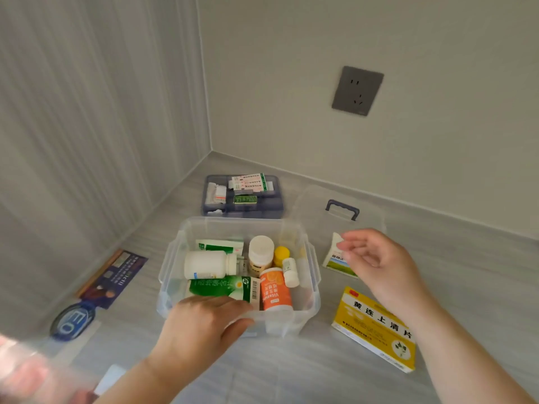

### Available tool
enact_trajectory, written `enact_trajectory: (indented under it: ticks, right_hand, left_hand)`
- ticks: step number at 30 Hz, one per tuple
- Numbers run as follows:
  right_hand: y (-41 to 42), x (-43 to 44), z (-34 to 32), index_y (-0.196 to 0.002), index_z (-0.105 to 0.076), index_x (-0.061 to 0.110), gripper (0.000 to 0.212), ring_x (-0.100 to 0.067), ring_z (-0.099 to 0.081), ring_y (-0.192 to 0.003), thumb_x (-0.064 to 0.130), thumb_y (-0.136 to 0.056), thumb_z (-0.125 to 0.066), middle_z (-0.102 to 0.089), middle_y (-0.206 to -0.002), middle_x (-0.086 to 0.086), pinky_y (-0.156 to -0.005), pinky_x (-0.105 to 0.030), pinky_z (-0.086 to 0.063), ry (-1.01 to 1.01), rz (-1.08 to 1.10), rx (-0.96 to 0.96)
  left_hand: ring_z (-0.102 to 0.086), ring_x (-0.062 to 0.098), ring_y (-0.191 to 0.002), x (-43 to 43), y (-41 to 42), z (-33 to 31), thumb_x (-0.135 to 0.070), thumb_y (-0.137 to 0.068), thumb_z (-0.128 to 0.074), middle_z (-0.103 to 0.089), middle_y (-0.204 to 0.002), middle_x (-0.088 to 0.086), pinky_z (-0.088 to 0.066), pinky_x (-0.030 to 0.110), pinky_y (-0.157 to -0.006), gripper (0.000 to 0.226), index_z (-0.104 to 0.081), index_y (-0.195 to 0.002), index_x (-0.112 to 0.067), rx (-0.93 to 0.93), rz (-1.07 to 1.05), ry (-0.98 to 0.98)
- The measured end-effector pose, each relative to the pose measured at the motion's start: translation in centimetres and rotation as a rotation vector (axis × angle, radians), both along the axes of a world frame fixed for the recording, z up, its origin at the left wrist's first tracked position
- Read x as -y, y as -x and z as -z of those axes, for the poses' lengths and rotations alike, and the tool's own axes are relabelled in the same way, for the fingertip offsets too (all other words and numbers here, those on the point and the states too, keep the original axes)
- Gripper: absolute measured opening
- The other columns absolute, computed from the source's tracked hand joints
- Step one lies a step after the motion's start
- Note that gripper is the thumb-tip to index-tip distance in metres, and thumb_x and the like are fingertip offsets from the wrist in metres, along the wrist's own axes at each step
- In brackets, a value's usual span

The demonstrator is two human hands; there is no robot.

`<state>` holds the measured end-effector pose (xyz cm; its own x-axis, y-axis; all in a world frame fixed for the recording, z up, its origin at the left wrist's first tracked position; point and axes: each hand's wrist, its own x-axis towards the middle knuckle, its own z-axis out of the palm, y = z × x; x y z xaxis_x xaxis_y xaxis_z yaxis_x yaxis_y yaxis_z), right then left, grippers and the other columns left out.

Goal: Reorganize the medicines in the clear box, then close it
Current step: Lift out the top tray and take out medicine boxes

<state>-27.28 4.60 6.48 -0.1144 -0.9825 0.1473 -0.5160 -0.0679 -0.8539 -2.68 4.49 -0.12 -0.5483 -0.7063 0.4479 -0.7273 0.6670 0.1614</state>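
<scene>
So the clear plastic storage box (pixel 175 275) is sat open on the grey wood-look floor (pixel 291 374), right in a corner of the room. Packed inside: a big white plastic bottle (pixel 208 264) lying on its side, a green-and-white medicine carton (pixel 224 288) in front of it, an orange vitamin bottle (pixel 275 290), a tan bottle with a white cap (pixel 260 253), a small yellow-capped bottle (pixel 281 255) and a little white bottle (pixel 290 272). The left hand (pixel 201 325) is laid over the box's near rim, fingers on the green carton, thumb on the outside wall, nothing actually gripped as far as can be told. The right hand (pixel 376 263) is held loosely open in the air right of the box, empty, just above a white-and-green sachet pack (pixel 335 258) on the floor. A yellow medicine box with Chinese lettering (pixel 376 328) is lying near the right forearm. Behind the box, a blue divided tray (pixel 242 196) with small packets is parked, and the clear lid with a blue handle (pixel 342 209) is set beside it.
</scene>
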Motion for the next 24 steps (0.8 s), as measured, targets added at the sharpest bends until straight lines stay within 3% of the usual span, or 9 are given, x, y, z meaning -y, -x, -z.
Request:
enact_trajectory:
  ticks: [3, 5, 6, 8, 11, 14, 18, 24]
  right_hand:
    - [-5.2, 1.8, -0.1, -0.081, -0.057, 0.037, 0.029, 0.010, -0.058, -0.076, 0.008, -0.079, -0.059, -0.061, -0.088, 0.019, -0.075, -0.007, -0.047, -0.229, -0.319, -0.023]
    - [-8.4, 3.2, 1.4, -0.105, -0.058, 0.026, 0.025, -0.002, -0.056, -0.094, 0.018, -0.081, -0.059, -0.061, -0.105, 0.010, -0.087, -0.021, -0.045, -0.480, -0.507, -0.226]
    - [-9.7, 4.0, 2.4, -0.116, -0.053, 0.020, 0.034, -0.010, -0.054, -0.101, 0.024, -0.082, -0.058, -0.059, -0.116, 0.002, -0.088, -0.024, -0.043, -0.567, -0.564, -0.389]
    - [-11.6, 5.2, 4.1, -0.121, -0.047, 0.011, 0.043, -0.024, -0.055, -0.106, 0.030, -0.083, -0.055, -0.056, -0.123, -0.010, -0.086, -0.030, -0.044, -0.659, -0.595, -0.650]
    - [-13.0, 6.2, 5.7, -0.115, -0.046, 0.007, 0.039, -0.029, -0.057, -0.099, 0.029, -0.083, -0.054, -0.058, -0.114, -0.015, -0.076, -0.032, -0.044, -0.694, -0.528, -0.775]
    - [-13.4, 6.7, 6.2, -0.116, -0.045, 0.007, 0.045, -0.029, -0.057, -0.099, 0.032, -0.081, -0.056, -0.058, -0.115, -0.014, -0.078, -0.032, -0.046, -0.714, -0.524, -0.794]
    - [-13.2, 7.1, 5.8, -0.125, -0.041, 0.015, 0.053, -0.025, -0.052, -0.111, 0.028, -0.079, -0.062, -0.054, -0.128, -0.008, -0.087, -0.026, -0.040, -0.729, -0.575, -0.590]
    - [-13.1, 7.4, 6.3, -0.124, -0.042, 0.018, 0.056, -0.022, -0.053, -0.112, 0.029, -0.075, -0.067, -0.055, -0.127, -0.005, -0.090, -0.027, -0.042, -0.749, -0.537, -0.516]
  left_hand:
    - [-0.065, 0.007, -0.054, 0.5, -2.7, -0.2, -0.051, -0.090, -0.022, -0.071, -0.060, -0.010, -0.043, 0.016, -0.055, 0.061, -0.070, -0.065, -0.022, -0.132, -0.031, -0.049]
    - [-0.064, 0.010, -0.068, 1.0, -4.5, -0.2, -0.049, -0.090, -0.023, -0.072, -0.065, -0.003, -0.041, 0.020, -0.070, 0.063, -0.070, -0.066, -0.016, -0.189, -0.083, -0.063]
    - [-0.061, 0.009, -0.073, 1.3, -5.1, -0.1, -0.046, -0.091, -0.023, -0.072, -0.066, -0.001, -0.039, 0.022, -0.075, 0.063, -0.069, -0.066, -0.014, -0.197, -0.099, -0.050]
    - [-0.057, 0.009, -0.081, 1.5, -5.4, 0.5, -0.040, -0.093, -0.020, -0.072, -0.067, 0.000, -0.033, 0.021, -0.087, 0.062, -0.069, -0.065, -0.013, -0.194, -0.104, -0.019]
    - [-0.049, 0.008, -0.087, 1.4, -5.0, 1.4, -0.037, -0.094, -0.018, -0.071, -0.068, -0.001, -0.020, 0.019, -0.098, 0.063, -0.069, -0.065, -0.012, -0.227, -0.125, -0.011]
    - [-0.047, 0.007, -0.087, 1.6, -5.0, 1.8, -0.036, -0.094, -0.018, -0.070, -0.068, -0.001, -0.018, 0.019, -0.101, 0.064, -0.068, -0.063, -0.012, -0.258, -0.130, -0.004]
    - [-0.048, 0.008, -0.085, 1.7, -5.1, 2.1, -0.036, -0.094, -0.019, -0.069, -0.067, -0.001, -0.020, 0.022, -0.098, 0.061, -0.067, -0.062, -0.013, -0.273, -0.119, 0.005]
    - [-0.048, 0.009, -0.084, 1.8, -5.0, 2.5, -0.035, -0.093, -0.021, -0.069, -0.068, 0.001, -0.022, 0.023, -0.097, 0.059, -0.067, -0.062, -0.014, -0.309, -0.129, 0.026]
